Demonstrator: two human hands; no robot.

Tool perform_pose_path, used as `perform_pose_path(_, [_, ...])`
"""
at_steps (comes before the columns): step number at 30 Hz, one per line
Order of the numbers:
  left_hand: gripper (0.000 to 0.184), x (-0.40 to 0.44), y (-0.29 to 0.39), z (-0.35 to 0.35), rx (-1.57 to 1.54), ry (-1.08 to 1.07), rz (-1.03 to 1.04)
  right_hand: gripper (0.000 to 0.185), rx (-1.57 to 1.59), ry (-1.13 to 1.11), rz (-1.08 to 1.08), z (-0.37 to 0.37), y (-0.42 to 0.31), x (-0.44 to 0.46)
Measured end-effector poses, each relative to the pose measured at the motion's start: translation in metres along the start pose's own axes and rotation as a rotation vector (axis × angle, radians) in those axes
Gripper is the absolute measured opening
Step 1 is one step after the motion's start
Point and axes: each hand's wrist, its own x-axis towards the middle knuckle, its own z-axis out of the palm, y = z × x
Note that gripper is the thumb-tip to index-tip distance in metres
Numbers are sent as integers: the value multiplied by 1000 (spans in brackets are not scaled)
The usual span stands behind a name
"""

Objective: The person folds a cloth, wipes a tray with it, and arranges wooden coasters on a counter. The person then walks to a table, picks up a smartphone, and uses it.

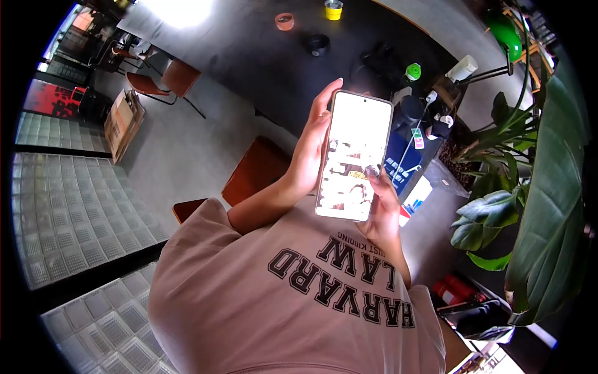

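Observation:
A phone [354, 156] with a bright, lit screen stands upright in front of the chest, over a shirt [299, 299] with dark printed letters. Along its left edge my left hand [309, 146] wraps round it, fingertips showing near the top corner. My right hand [384, 209] holds the lower right side, its thumb over the screen. Small pictures fill the lower half of the screen; their details are too small to tell.
Beyond the phone a dark table [249, 62] bears a yellow cup [333, 9], a pink bowl [284, 22] and a black bowl [317, 44]. Brown chairs [180, 78] stand at the left. A large-leaved plant [548, 187] rises at the right.

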Motion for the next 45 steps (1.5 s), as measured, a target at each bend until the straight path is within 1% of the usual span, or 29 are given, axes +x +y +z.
perform_pose_path(1, [53,1,0,-1,9,8,8,51,-5,6,0,1,0,1])
perform_pose_path(4, [59,3,3,-3,-107,6,0,51,-9,8,3,3,0,6])
perform_pose_path(7, [62,4,3,-8,-67,30,9,50,-34,34,1,4,2,9])
perform_pose_path(16, [62,-1,8,-11,-150,86,-20,48,-78,23,32,10,3,13])
perform_pose_path(22, [63,-3,6,-11,-162,76,-21,47,-70,18,39,6,5,11])
perform_pose_path(31, [64,-6,2,-10,-146,82,-15,56,-42,-17,40,-1,8,7])
perform_pose_path(34, [64,-7,3,-11,-193,70,-30,54,-32,-3,29,1,8,4])
perform_pose_path(40, [63,-9,6,-9,-182,72,-3,52,-45,-15,37,-1,11,5])
perform_pose_path(45, [60,-12,8,-10,-249,79,-20,49,-39,-20,41,3,13,6])
